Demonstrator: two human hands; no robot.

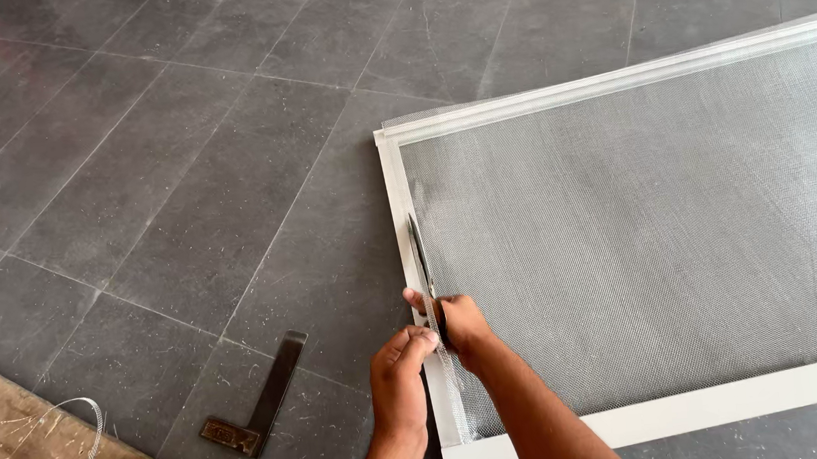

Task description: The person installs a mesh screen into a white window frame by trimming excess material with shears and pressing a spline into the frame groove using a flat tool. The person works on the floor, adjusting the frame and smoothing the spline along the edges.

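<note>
Head view: your right hand (457, 321) was closed on the scissors (423, 262), blades lying along the frame's (396, 223) left rail. Your left hand (399, 376) pinched the loose mesh strip (454, 391) just beside it, near the frame's lower-left corner. The mesh (642, 231) filled the frame out to the right. Open tile floor (180, 160) lay left of the rail. A square (259, 399) sat near your left wrist, a board (47, 452) further left.
</note>
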